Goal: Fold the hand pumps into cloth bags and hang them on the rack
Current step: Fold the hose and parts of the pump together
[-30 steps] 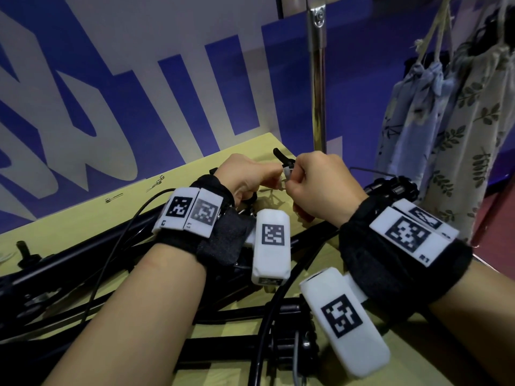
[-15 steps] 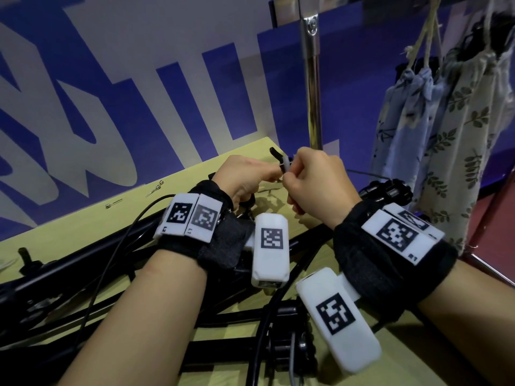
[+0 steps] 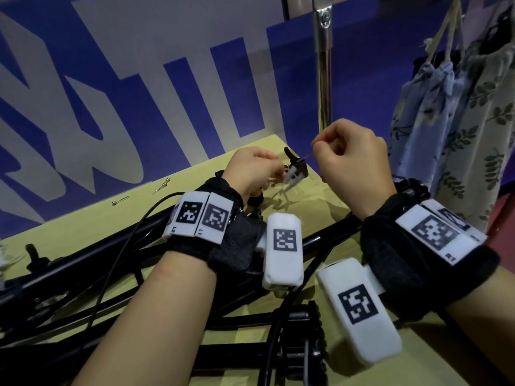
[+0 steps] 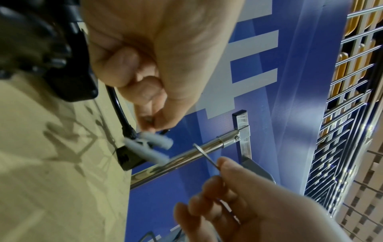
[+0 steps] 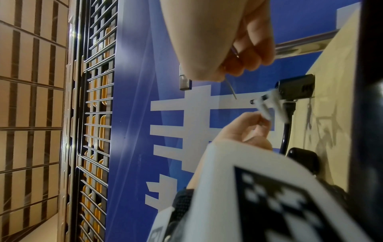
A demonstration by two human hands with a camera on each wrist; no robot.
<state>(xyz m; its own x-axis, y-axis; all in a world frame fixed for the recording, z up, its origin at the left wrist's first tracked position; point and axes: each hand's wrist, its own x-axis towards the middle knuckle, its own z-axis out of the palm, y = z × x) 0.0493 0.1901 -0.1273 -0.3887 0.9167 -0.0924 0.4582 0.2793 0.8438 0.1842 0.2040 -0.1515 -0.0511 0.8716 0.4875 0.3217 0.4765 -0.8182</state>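
Thin metal needle point(image 3: 306, 156) pinched in right hand point(image 3: 354, 160), thumb against curled fingers, tip aimed down-left at pump head point(image 3: 295, 168). Left hand point(image 3: 252, 171) pinching white plastic nozzle cluster point(image 4: 148, 144) at end of black hose point(image 4: 118, 108), remaining fingers curled in. Needle tip just short of nozzles, apart, as seen from right wrist view point(image 5: 231, 89); from head view nearly touching. Black lever on pump head visible only from head view. Nozzles blurred in both wrist views.

Black hand pumps point(image 3: 92, 271) lying across pale yellow-green table point(image 3: 315, 199), tangled with hoses, below both wrists. Two spare metal needles point(image 3: 161, 185) loose on table near wall. Chrome rack pole point(image 3: 323, 79) upright behind hands. Leaf-print and pale blue cloth bags point(image 3: 457, 129) hanging by drawstrings at right. Blue wall with large white lettering point(image 3: 117, 79) behind. Metal grille over orange shapes point(image 5: 95, 104) seen only from wrist views.
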